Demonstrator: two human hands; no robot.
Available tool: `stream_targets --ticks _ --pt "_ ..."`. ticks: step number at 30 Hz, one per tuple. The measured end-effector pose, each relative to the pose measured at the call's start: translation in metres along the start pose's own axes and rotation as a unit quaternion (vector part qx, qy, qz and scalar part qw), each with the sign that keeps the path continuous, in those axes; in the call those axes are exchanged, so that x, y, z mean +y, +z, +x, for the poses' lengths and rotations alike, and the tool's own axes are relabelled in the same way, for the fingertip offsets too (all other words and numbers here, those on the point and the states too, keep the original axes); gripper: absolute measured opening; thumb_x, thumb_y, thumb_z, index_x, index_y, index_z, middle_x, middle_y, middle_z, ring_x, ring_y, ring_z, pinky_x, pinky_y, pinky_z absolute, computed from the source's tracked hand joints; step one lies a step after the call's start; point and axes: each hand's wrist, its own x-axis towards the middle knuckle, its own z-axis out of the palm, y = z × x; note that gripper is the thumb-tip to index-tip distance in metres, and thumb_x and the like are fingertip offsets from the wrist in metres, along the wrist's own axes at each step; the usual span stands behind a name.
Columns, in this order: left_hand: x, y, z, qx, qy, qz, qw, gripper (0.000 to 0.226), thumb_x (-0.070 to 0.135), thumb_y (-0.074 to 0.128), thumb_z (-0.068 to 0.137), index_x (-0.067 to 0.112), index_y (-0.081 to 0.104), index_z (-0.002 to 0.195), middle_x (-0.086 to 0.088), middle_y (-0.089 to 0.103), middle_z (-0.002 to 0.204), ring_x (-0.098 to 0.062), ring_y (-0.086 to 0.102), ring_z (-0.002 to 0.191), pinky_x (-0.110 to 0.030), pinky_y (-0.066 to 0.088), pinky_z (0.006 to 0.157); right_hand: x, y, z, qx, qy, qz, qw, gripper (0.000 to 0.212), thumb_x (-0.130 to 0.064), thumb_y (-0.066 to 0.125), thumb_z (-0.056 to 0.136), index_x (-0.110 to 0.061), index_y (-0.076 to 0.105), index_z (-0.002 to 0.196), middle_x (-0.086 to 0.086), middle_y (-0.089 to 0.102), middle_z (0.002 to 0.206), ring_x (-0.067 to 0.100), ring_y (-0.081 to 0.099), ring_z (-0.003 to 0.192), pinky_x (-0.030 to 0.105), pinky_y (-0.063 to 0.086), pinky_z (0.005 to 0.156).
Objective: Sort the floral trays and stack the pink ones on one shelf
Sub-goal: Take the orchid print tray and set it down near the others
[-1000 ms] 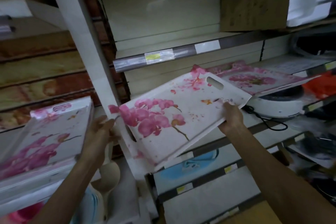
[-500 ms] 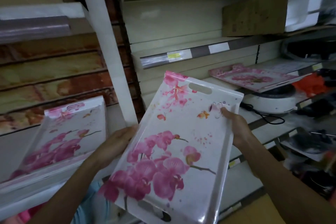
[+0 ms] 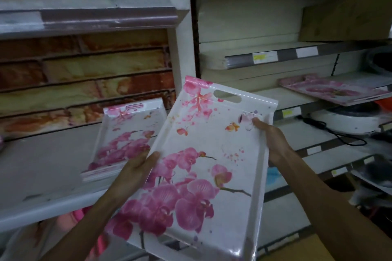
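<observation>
Left hand (image 3: 135, 167) is gripping the left edge of the pink orchid tray (image 3: 207, 167), right hand (image 3: 269, 135) is pinching its right rim; tray is hanging tilted at centre frame. At 9 o'clock, a small stack of matching trays (image 3: 127, 135) is sitting on the left shelf (image 3: 42, 176). At 2 o'clock another pink tray (image 3: 333, 91) is waiting unsorted. Roughly midway, I'd say.

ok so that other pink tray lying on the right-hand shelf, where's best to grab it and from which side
Probably by the long front edge of the pink tray, coming from the aisle side. It lies flat on the right shelf and that edge juts past the shelf lip, so fingers could slip under it. A handle cutout seems to sit at its far end, harder to reach. Both the left hand and right hand now hold the orchid tray.
</observation>
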Motion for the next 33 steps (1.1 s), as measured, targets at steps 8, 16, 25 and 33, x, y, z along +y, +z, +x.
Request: stream_targets --ticks 8,16,25,33 --pt "-0.035 -0.087 -0.003 0.091 -0.021 -0.037 0.995 0.035 0.046 0.052 0.093 0.019 0.072 0.099 -0.014 0.070 0.076 -0.023 0.064 0.062 -0.029 0.051 0.058 0.028 0.116 -0.010 -0.046 -0.006 -0.032 0.998 0.026 -0.030 0.058 0.095 -0.012 0.069 0.111 0.004 0.078 0.087 0.021 0.075 0.071 0.033 0.058 0.059" --pt "-0.045 -0.136 0.030 0.169 -0.026 -0.066 0.983 0.039 0.043 0.047 0.098 0.011 0.069 0.100 -0.012 0.066 0.068 -0.016 0.055 0.053 -0.026 0.045 0.050 0.049 0.196 -0.007 -0.075 -0.076 -0.137 0.985 0.027 -0.025 0.058 0.097 -0.011 0.062 0.118 0.009 0.070 0.116 0.027 0.068 0.103 0.046 0.054 0.094" --pt "-0.056 -0.147 0.094 0.233 -0.013 -0.043 0.971 0.025 0.024 0.048 0.099 0.001 0.058 0.101 -0.013 0.057 0.068 -0.015 0.047 0.049 -0.019 0.041 0.038 0.056 0.221 0.039 -0.133 -0.134 -0.276 0.942 0.032 -0.004 0.049 0.096 -0.014 0.059 0.125 -0.003 0.061 0.110 0.014 0.058 0.096 0.018 0.045 0.068" --pt "-0.095 -0.151 0.142 0.230 -0.067 0.084 0.967 0.023 0.017 0.050 0.096 -0.001 0.056 0.109 -0.009 0.065 0.064 -0.017 0.057 0.045 -0.021 0.043 0.041 0.079 0.236 0.092 -0.151 -0.112 -0.375 0.908 0.038 -0.005 0.046 0.096 -0.012 0.058 0.132 0.000 0.062 0.114 0.017 0.057 0.093 0.010 0.042 0.059"
